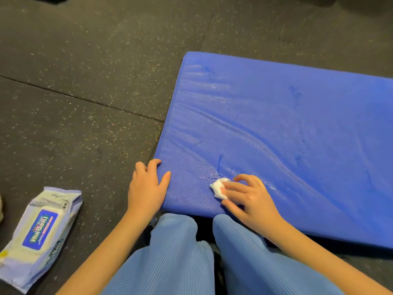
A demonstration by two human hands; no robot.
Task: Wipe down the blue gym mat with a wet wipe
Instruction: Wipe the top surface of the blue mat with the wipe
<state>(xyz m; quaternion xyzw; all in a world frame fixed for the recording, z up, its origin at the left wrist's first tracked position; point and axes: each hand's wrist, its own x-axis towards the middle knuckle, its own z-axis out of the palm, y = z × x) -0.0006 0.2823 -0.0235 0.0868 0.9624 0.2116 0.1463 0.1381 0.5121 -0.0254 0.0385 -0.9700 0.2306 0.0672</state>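
The blue gym mat [276,128] lies on the floor, filling the right half of the view, with wet streaks and creases across its surface. A crumpled white wet wipe [218,187] sits near the mat's near left corner. My right hand [248,199] holds the wipe, fingers curled over it and pressing it down on the mat. My left hand [146,188] rests flat on the mat's left edge, thumb on top and fingers over the side.
A pack of wet wipes [40,235] lies on the dark speckled rubber floor [85,81] at the lower left. My knees in blue ribbed trousers [180,252] touch the mat's near edge.
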